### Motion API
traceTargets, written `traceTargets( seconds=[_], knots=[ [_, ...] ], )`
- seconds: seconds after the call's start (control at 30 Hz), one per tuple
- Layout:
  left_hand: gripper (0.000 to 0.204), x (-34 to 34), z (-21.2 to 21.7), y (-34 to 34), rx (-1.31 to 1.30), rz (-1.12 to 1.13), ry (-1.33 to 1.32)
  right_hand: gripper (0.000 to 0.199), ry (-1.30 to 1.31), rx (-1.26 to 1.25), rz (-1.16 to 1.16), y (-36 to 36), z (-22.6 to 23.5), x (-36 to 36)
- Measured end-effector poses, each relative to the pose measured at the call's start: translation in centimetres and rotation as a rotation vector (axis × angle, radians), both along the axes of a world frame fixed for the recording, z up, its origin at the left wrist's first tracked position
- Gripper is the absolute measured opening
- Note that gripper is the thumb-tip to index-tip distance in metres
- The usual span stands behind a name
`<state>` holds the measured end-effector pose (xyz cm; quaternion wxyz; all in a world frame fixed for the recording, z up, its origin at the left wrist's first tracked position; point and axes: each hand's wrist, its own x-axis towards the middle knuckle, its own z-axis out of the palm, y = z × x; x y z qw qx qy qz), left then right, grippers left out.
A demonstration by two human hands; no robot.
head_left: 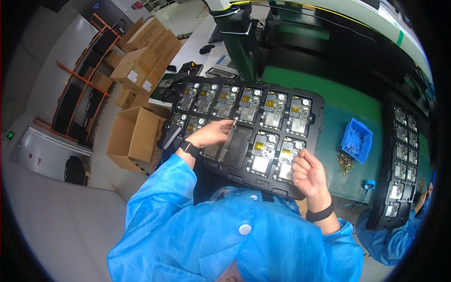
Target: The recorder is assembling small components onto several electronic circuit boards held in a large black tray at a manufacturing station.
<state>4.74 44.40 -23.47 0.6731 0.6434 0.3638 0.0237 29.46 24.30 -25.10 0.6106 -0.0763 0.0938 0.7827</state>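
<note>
In the black compartment tray (317,110), circuit boards (263,152) lie in two rows. The left hand (211,135) has its fingers closed on a tilted circuit board (227,149), beside a dark pocket (242,146). The right hand (310,175) is curled closed near the lower-right board (284,165); whether something is inside cannot be told.

Circuit boards (261,163) lie flat in a black tray (318,110); one tilted board (228,147) stands nearly edge-on.
</note>
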Motion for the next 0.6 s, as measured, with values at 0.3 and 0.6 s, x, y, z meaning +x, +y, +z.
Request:
traceTargets(
  seconds=[0.3, 0.6],
  knots=[
    [0.061, -0.5, 0.6, -0.3, -0.079, 0.081, 0.013, 0.02, 0.015, -0.015, 0.001, -0.1, 0.1, 0.1],
    [0.057, -0.6, -0.7, -1.3, 0.018, 0.144, -0.045, 0.019, -0.005, -0.012, 0.015, 0.2, 0.1, 0.3]
  ],
)
